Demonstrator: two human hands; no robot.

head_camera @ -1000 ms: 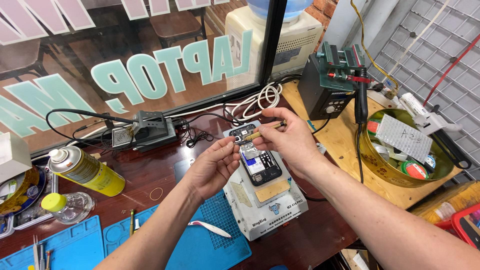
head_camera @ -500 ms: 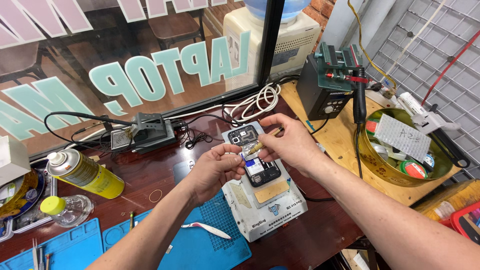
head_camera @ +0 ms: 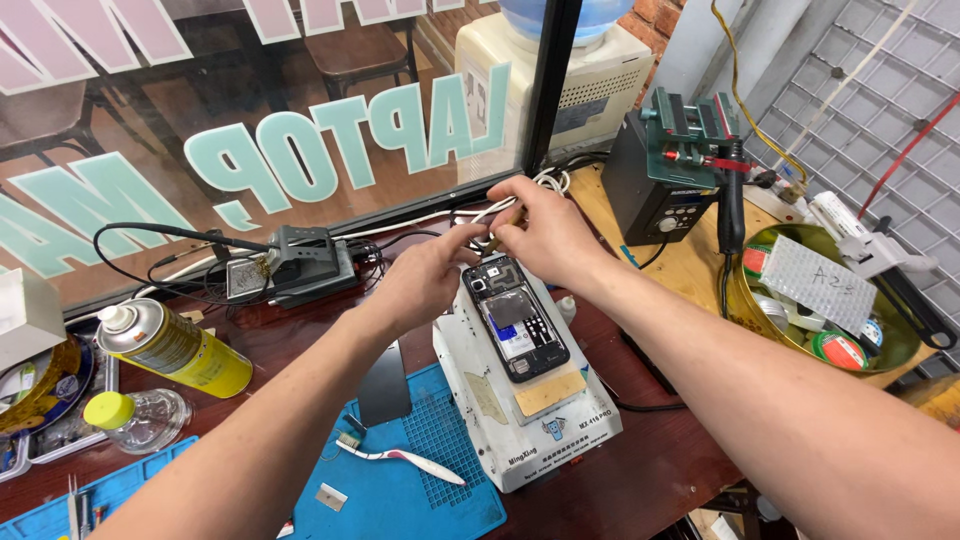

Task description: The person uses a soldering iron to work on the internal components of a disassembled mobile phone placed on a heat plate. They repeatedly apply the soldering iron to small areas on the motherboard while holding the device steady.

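An opened black phone (head_camera: 516,322) lies face down on a white heating platform (head_camera: 540,420), its boards and a blue part showing. Both my hands meet at the phone's far end. My right hand (head_camera: 548,236) pinches a thin tan strip (head_camera: 505,226) between thumb and fingers. My left hand (head_camera: 425,280) reaches in from the left, and its fingertips close on the lower end of the same strip just above the phone's camera corner. A tan pad (head_camera: 548,392) sits on the platform below the phone.
A blue work mat (head_camera: 400,490) with a toothbrush (head_camera: 400,458) and a dark flat plate (head_camera: 384,385) lies at the left. Further left stand a yellow spray can (head_camera: 178,350) and a small yellow-capped bottle (head_camera: 135,415). A soldering stand (head_camera: 300,262), a black station (head_camera: 665,190) and a round tin of tapes (head_camera: 830,310) ring the bench.
Both hands have moved from over the phone's upper half to its far end, carrying the tan strip with them. More of the phone is now uncovered.
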